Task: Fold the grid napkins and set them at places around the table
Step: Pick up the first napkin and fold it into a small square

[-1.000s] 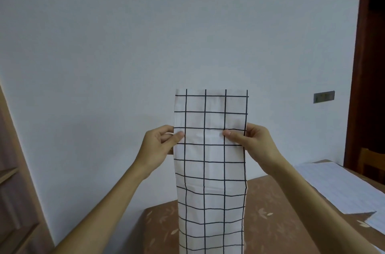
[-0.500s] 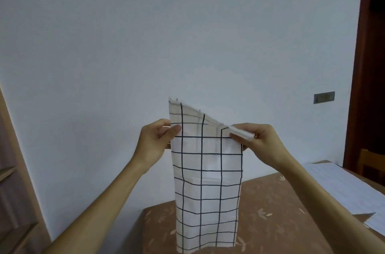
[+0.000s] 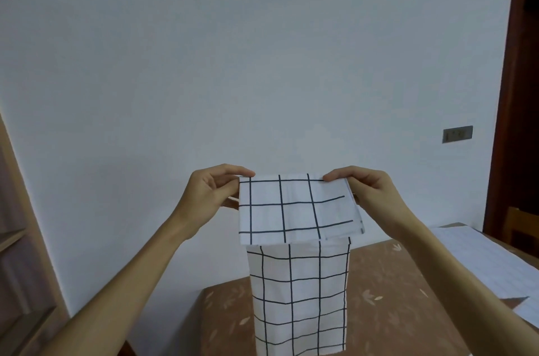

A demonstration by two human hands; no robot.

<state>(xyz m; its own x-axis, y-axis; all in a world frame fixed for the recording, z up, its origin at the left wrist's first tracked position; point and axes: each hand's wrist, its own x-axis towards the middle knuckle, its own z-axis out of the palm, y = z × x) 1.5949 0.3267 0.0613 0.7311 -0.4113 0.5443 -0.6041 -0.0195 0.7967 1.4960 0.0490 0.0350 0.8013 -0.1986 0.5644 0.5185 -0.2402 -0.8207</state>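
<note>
Folded forward now, napkin [image 3: 297, 209] top flap hangs between both hands, apparently pinched

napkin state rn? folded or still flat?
Partly folded, held in the air. The napkin's top section is bent forward over the hanging strip, pinched at the fold's corners by the left hand and right hand.

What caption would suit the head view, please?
Both hands, left and right, fold a grid napkin held above the table.
</note>
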